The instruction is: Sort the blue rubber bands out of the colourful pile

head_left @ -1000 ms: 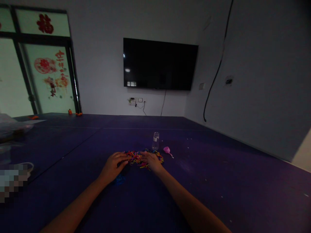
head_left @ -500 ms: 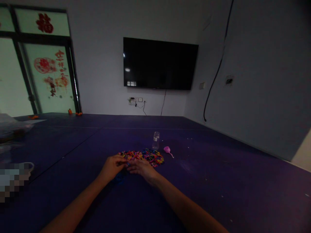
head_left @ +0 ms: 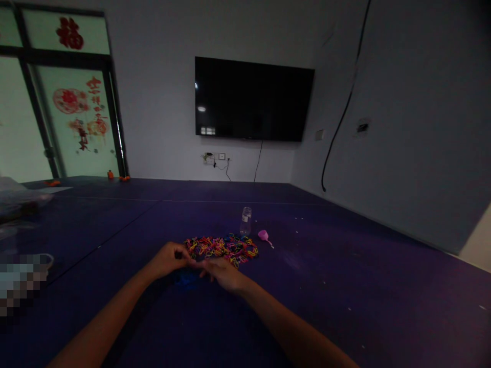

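Observation:
A pile of small bright rubber bands (head_left: 222, 246) in many colours lies on the dark purple floor mat (head_left: 345, 286). My left hand (head_left: 168, 258) rests just in front of the pile's left end, fingers curled in a pinch. My right hand (head_left: 221, 271) sits beside it, fingertips meeting those of the left, fingers drawn together. What they pinch is too small and dark to make out. A small heap of blue bands (head_left: 187, 278) lies on the mat just below both hands.
A small clear bottle (head_left: 246, 221) stands behind the pile, with a pink cup-shaped object (head_left: 264, 235) to its right. A black TV (head_left: 253, 99) hangs on the far wall. Plastic bags (head_left: 15, 199) lie at the left edge.
Both hands drew back from the coloured pile toward me and came together above the blue heap. The pile now shows fully.

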A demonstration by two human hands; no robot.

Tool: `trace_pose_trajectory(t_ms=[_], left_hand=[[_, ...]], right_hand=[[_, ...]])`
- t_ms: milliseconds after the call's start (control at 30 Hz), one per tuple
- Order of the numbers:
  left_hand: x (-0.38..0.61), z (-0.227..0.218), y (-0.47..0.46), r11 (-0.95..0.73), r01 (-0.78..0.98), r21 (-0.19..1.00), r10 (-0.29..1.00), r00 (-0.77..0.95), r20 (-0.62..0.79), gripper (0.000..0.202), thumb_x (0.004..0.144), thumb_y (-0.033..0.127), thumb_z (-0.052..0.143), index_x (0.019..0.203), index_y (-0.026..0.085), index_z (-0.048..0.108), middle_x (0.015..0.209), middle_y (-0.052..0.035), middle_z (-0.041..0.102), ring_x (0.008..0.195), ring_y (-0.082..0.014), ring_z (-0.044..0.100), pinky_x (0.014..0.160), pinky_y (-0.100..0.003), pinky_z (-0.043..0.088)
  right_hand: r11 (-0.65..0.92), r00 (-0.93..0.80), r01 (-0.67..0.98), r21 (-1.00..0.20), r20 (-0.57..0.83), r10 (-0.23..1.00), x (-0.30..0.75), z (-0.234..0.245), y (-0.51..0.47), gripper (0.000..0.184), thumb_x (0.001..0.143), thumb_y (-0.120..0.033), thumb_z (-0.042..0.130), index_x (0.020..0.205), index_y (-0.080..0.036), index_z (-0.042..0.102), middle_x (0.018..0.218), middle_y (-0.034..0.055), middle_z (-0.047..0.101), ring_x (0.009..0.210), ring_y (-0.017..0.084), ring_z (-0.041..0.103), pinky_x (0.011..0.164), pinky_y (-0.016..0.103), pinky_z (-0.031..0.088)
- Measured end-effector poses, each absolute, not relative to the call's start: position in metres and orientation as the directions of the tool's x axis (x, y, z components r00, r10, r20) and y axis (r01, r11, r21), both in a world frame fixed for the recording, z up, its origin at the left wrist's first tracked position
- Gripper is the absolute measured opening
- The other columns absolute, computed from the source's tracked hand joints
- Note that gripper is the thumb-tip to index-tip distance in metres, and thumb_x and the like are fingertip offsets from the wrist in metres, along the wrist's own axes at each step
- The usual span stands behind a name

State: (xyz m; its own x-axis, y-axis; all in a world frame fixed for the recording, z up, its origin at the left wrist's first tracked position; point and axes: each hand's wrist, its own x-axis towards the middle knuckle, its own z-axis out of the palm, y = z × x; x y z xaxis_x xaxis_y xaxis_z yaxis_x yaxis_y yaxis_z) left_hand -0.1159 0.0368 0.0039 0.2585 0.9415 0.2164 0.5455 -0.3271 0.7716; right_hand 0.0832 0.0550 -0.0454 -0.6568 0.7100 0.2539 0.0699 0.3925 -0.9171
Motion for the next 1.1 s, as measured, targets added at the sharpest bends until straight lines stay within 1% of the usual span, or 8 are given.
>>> trace_pose_trajectory(t_ms=[133, 200, 333, 433, 533, 700, 833, 1100], left_hand=[[-0.119, 0.002, 0.041, -0.249, 0.633, 0.733, 0.96, 0.065, 0.271, 0.053, 0.069, 0.064, 0.05, 0.044, 0.017, 0.054, 0.039, 0.0055, 0.037, 0.042, -0.0097, 0.035, 0.046, -0.022, 0.024], [-0.119, 0.001, 0.041, -0.201, 0.67, 0.715, 0.948, -0.049, 0.313, 0.059, 0.071, 0.069, 0.042, 0.04, 0.019, 0.049, 0.037, 0.0056, 0.032, 0.04, -0.0103, 0.033, 0.045, -0.023, 0.023], [-0.115, -0.002, 0.036, -0.165, 0.74, 0.652, 0.887, -0.178, 0.426, 0.061, 0.076, 0.069, 0.034, 0.041, 0.02, 0.049, 0.037, 0.0025, 0.039, 0.042, -0.0142, 0.043, 0.047, -0.025, 0.027], [-0.11, -0.006, 0.033, -0.182, 0.777, 0.603, 0.862, -0.168, 0.478, 0.062, 0.081, 0.065, 0.029, 0.045, 0.02, 0.054, 0.042, -0.0005, 0.05, 0.048, -0.0172, 0.052, 0.05, -0.025, 0.031], [-0.108, -0.01, 0.033, -0.216, 0.774, 0.595, 0.846, -0.155, 0.51, 0.063, 0.084, 0.062, 0.027, 0.05, 0.02, 0.058, 0.049, -0.0025, 0.057, 0.054, -0.0184, 0.057, 0.054, -0.026, 0.036], [-0.111, -0.014, 0.038, -0.254, 0.752, 0.608, 0.823, -0.162, 0.544, 0.062, 0.085, 0.06, 0.027, 0.054, 0.019, 0.061, 0.059, -0.0056, 0.065, 0.06, -0.0199, 0.062, 0.061, -0.028, 0.042], [-0.113, -0.015, 0.039, -0.257, 0.75, 0.61, 0.825, -0.158, 0.542, 0.061, 0.085, 0.06, 0.028, 0.054, 0.019, 0.061, 0.062, -0.0063, 0.066, 0.061, -0.0204, 0.062, 0.062, -0.029, 0.043], [-0.113, -0.015, 0.039, -0.259, 0.771, 0.582, 0.838, -0.12, 0.533, 0.061, 0.085, 0.059, 0.026, 0.055, 0.019, 0.061, 0.061, -0.0059, 0.066, 0.062, -0.0207, 0.061, 0.063, -0.029, 0.042]], right_hand=[[0.633, -0.61, 0.211, -0.745, 0.405, 0.681, 0.088, -0.033, 0.051, 0.056, 0.091, -0.059, 0.03, 0.09, -0.02, 0.07, 0.08, 0.0031, 0.064, 0.072, 0.015, 0.056, 0.069, 0.028, 0.043], [0.681, -0.506, 0.368, -0.633, 0.478, 0.718, 0.098, -0.024, 0.054, 0.054, 0.094, -0.051, 0.026, 0.081, -0.018, 0.068, 0.075, 0.0044, 0.063, 0.071, 0.016, 0.056, 0.067, 0.028, 0.042], [0.534, -0.21, 0.716, -0.449, 0.591, 0.779, 0.132, -0.016, 0.069, 0.044, 0.096, -0.038, 0.026, 0.088, -0.017, 0.064, 0.091, 0.0102, 0.065, 0.088, 0.02, 0.058, 0.079, 0.029, 0.04], [0.364, -0.089, 0.838, -0.407, 0.555, 0.827, 0.16, -0.019, 0.085, 0.045, 0.097, -0.035, 0.023, 0.09, -0.017, 0.064, 0.09, 0.0108, 0.065, 0.088, 0.021, 0.059, 0.075, 0.028, 0.04], [0.32, -0.054, 0.858, -0.401, 0.549, 0.834, 0.177, -0.025, 0.097, 0.047, 0.098, -0.036, 0.022, 0.087, -0.017, 0.064, 0.087, 0.0101, 0.067, 0.085, 0.02, 0.06, 0.073, 0.027, 0.04], [0.4, -0.196, 0.858, -0.321, 0.516, 0.834, 0.178, -0.032, 0.105, 0.047, 0.097, -0.035, 0.025, 0.081, -0.017, 0.064, 0.084, 0.0089, 0.066, 0.084, 0.019, 0.059, 0.074, 0.027, 0.039], [0.459, -0.288, 0.846, -0.273, 0.491, 0.822, 0.172, -0.033, 0.104, 0.042, 0.097, -0.034, 0.029, 0.079, -0.017, 0.064, 0.084, 0.008, 0.066, 0.088, 0.018, 0.057, 0.077, 0.027, 0.038], [0.513, -0.346, 0.814, -0.273, 0.482, 0.805, 0.172, -0.035, 0.107, 0.042, 0.098, -0.031, 0.029, 0.082, -0.017, 0.065, 0.088, 0.0069, 0.066, 0.089, 0.017, 0.057, 0.08, 0.026, 0.038]])
